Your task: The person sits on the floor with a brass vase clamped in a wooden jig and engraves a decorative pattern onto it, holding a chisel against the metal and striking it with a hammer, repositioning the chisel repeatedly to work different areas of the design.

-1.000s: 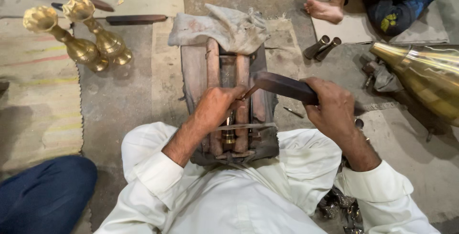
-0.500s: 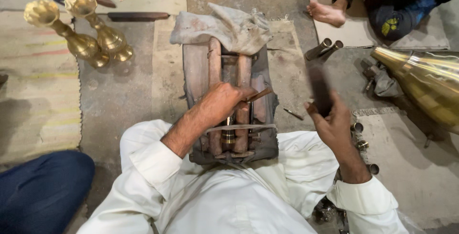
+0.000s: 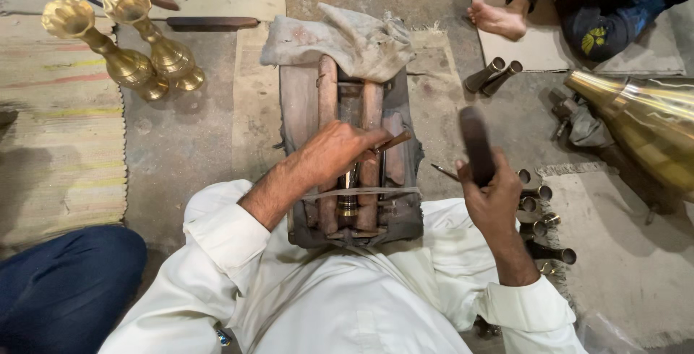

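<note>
Overhead view of a seated worker in a white long-sleeved shirt (image 3: 340, 303). The left hand (image 3: 336, 153) rests on a wooden clamping block (image 3: 350, 159) lying on the floor between the knees; its grip is clenched around a thin rod-like tool (image 3: 390, 142), whose tip angles down toward the long wooden bars of the block. A thin band (image 3: 361, 193) crosses the block's near end, and a brass-coloured piece (image 3: 349, 202) sits between the bars there. The right hand (image 3: 491, 195) is raised beside the block, its grip closed around a dark wooden mallet (image 3: 477, 144) held upright and slightly blurred. Just right of that hand, several small brass tubes (image 3: 542, 216) lie on the floor next to a pale mat (image 3: 622, 253). At lower left, a knee in dark blue cloth (image 3: 65, 289) belongs to another person. A crumpled grey rag (image 3: 347, 39) covers the block's far end. Farther right, two more brass tubes (image 3: 493, 75) lie side by side, and a large polished brass vessel (image 3: 643, 122) enters from the right edge. At far left, two brass vases (image 3: 130, 47) stand touching beside a striped rug (image 3: 50, 144), with long dark tools (image 3: 210, 21) behind them. At top right, a bare foot (image 3: 497, 21) of a third person shows.
</note>
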Action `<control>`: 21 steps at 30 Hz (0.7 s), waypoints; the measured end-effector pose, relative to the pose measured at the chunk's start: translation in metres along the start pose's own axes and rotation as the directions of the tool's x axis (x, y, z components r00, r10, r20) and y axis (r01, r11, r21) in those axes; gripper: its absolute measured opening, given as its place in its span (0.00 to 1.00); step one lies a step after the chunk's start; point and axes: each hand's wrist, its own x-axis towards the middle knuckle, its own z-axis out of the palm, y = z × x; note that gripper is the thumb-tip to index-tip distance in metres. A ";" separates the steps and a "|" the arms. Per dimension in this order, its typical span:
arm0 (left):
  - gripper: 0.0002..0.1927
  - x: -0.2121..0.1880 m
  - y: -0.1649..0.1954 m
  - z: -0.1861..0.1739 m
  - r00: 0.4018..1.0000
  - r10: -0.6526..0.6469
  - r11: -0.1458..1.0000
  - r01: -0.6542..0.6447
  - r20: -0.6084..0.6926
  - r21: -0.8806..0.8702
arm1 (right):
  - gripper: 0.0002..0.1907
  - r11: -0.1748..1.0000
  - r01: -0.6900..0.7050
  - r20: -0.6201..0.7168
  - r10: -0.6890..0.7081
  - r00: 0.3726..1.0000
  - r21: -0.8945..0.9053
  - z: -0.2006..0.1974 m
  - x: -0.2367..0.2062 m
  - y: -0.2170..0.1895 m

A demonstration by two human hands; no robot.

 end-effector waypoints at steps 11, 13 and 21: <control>0.14 -0.017 -0.007 0.006 0.991 0.033 0.996 -0.044 -0.132 -0.080 | 0.20 0.962 0.180 0.017 -0.180 0.983 -0.204 -0.020 0.014 -0.009; 0.15 -0.020 -0.006 0.009 0.988 0.012 0.997 -0.023 -0.152 -0.067 | 0.22 0.930 0.250 0.114 -0.227 0.967 -0.270 -0.028 0.019 -0.017; 0.18 -0.035 -0.007 0.018 0.913 -0.047 0.979 -0.038 -0.405 -0.199 | 0.22 0.892 0.331 0.277 -0.248 0.928 -0.309 -0.033 0.049 -0.046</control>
